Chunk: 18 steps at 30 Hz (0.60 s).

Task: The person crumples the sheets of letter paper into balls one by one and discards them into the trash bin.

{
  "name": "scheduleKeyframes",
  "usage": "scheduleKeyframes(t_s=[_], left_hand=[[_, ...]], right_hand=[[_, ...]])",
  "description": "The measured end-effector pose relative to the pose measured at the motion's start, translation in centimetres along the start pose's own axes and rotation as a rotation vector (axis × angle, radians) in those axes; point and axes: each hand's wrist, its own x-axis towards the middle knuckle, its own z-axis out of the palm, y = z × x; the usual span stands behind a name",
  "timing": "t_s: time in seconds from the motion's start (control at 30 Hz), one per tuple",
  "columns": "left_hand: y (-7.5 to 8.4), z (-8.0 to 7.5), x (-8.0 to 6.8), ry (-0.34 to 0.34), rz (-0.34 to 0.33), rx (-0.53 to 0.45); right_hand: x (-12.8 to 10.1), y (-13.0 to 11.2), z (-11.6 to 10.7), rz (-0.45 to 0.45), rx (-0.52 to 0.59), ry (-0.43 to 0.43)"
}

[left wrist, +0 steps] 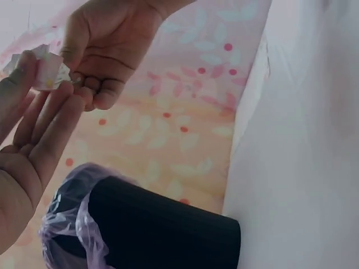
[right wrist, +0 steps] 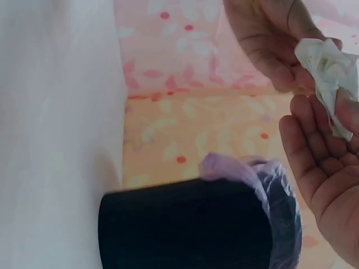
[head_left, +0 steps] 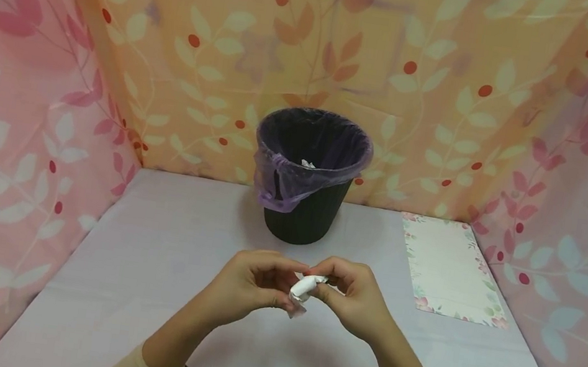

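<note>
A small wad of crumpled white paper (head_left: 304,288) is held between both hands above the table, in front of the bin. My left hand (head_left: 246,283) pinches its left side between thumb and fingers. From the other side my right hand (head_left: 357,299) grips it, thumb pressed on top. In the left wrist view the crumpled paper (left wrist: 47,70) shows faint pink and yellow print. The right wrist view shows its creased folds under the right thumb. Beyond the hands stands a black bin (head_left: 306,216), upright, lined with a purple plastic bag (head_left: 294,183). Something white and crumpled (head_left: 308,164) lies inside.
A flat sheet of paper with a floral border (head_left: 454,269) lies at the right back of the white table (head_left: 162,240). Patterned cloth (head_left: 202,70) hangs behind the table and along both sides.
</note>
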Motion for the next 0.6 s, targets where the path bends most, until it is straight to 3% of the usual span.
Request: scheduleKeyframes(t_s=[0.1,0.37,0.47,0.6], left_hand=[[-0.2,0.4,-0.1,0.065,0.027,0.061],[-1.5,1.6,0.0,0.314,0.2,0.429],[-1.7,1.6,0.1,0.354,0.149,0.48],[-1.5,1.2,0.2,0.357,-0.057,0.326]], right_hand=[[-0.1,-0.3,0.2,-0.014,-0.058,0.052],[0.0,0.0,2.7,-0.089,-0.243,0.304],[0.1,0.4,3.2,-0.165,-0.357,0.332],[0.2,0.6,2.5,-0.237,-0.46,0.278]])
